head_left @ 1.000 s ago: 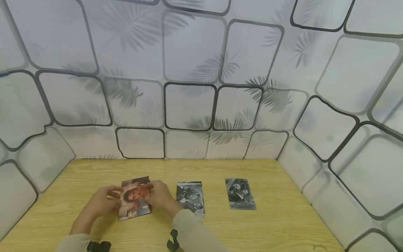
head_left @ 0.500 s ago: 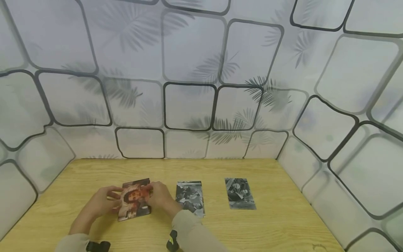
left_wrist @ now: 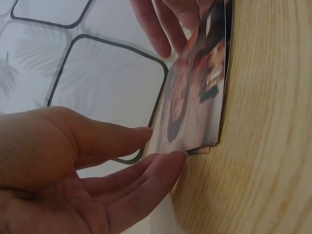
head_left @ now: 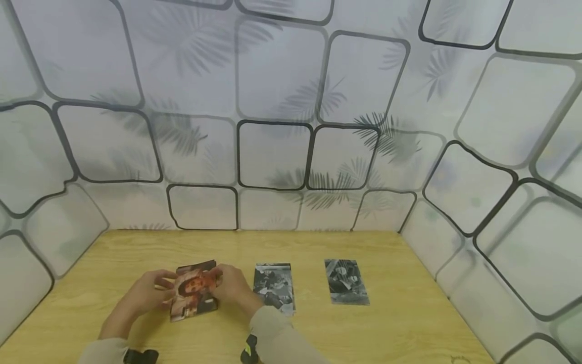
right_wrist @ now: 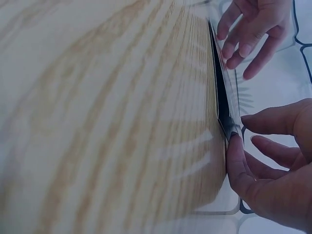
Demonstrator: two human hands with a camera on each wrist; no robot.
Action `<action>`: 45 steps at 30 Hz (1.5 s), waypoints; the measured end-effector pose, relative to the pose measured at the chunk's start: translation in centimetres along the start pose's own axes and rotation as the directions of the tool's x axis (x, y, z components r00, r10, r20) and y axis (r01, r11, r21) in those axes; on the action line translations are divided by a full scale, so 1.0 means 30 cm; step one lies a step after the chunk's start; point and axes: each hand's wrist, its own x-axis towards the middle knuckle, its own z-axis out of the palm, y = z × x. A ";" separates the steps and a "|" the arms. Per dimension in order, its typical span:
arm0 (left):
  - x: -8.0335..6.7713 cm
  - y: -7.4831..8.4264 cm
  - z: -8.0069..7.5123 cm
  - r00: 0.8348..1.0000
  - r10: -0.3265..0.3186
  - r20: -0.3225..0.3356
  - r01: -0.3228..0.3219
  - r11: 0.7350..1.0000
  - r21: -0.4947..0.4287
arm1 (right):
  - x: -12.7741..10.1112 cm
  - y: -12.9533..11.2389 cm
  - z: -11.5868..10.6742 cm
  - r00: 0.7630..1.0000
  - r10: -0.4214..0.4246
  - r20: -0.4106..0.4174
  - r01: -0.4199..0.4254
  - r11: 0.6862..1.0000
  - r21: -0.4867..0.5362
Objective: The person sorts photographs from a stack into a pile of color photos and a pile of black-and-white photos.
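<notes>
We wear pale beige long sleeves (head_left: 282, 336) on both arms, a small black camera unit strapped at each wrist, the right one (head_left: 249, 350) carrying a yellow-green mark, and both hands bare.

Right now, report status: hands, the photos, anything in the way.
Left hand open, fingertips at colour photo stack. Right hand pinching its right edge. Two black-and-white photos flat on table, to the right, apart. Nothing obstructing.
</notes>
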 end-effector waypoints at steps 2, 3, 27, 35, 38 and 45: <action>-0.002 0.001 0.000 1.000 0.008 -0.002 -0.008 1.000 0.002 | -0.002 0.002 0.001 1.000 -0.003 -0.004 0.003 1.000 0.005; -0.004 0.002 -0.001 1.000 0.008 -0.009 -0.008 1.000 0.007 | -0.002 0.004 0.001 1.000 -0.006 -0.005 0.006 1.000 0.008; 0.016 0.140 0.110 0.983 0.183 -0.007 -0.182 0.980 0.084 | -0.116 0.092 -0.282 0.997 0.009 0.071 -0.020 0.988 0.153; 0.043 0.208 0.229 0.977 0.199 0.071 -0.202 0.979 0.039 | -0.164 0.182 -0.381 0.997 0.035 0.063 -0.043 0.990 0.131; 0.055 0.235 0.261 0.976 0.202 0.087 -0.202 0.979 -0.007 | -0.178 0.208 -0.403 0.997 0.048 0.060 -0.055 0.989 0.136; 0.080 0.263 0.335 0.978 0.182 0.102 -0.179 0.983 -0.031 | -0.212 0.262 -0.425 0.998 0.060 0.036 -0.064 0.992 0.108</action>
